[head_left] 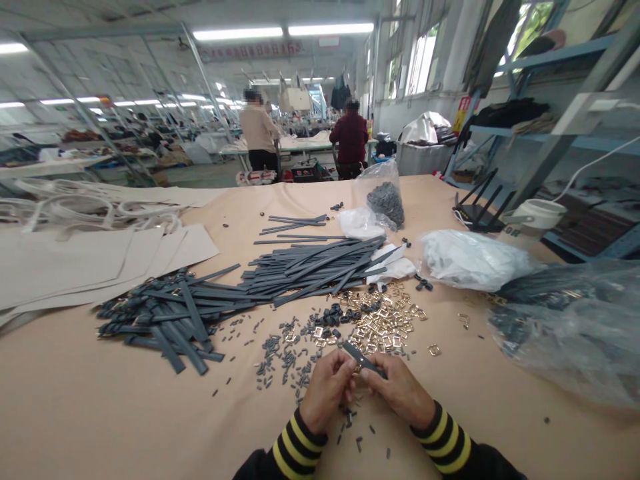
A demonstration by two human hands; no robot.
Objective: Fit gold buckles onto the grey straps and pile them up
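My left hand (326, 387) and my right hand (400, 388) meet at the near middle of the table. Both are closed on a dark grey strap (354, 351), which slants between the fingertips. A bit of gold metal shows at the fingers, but its shape is mostly hidden. Just beyond lie a heap of gold buckles (383, 327) and a cluster of dark loops (334, 315). Small dark strip pieces (287, 360) are scattered to the left of my hands, with a few more below them.
Long dark straps (310, 267) lie across the middle, and a pile of straps with metal fittings (170, 310) is at left. Beige panels (100, 260) cover the left side. Plastic bags (470, 259) and a router (479, 212) are at right. Two people stand beyond the table.
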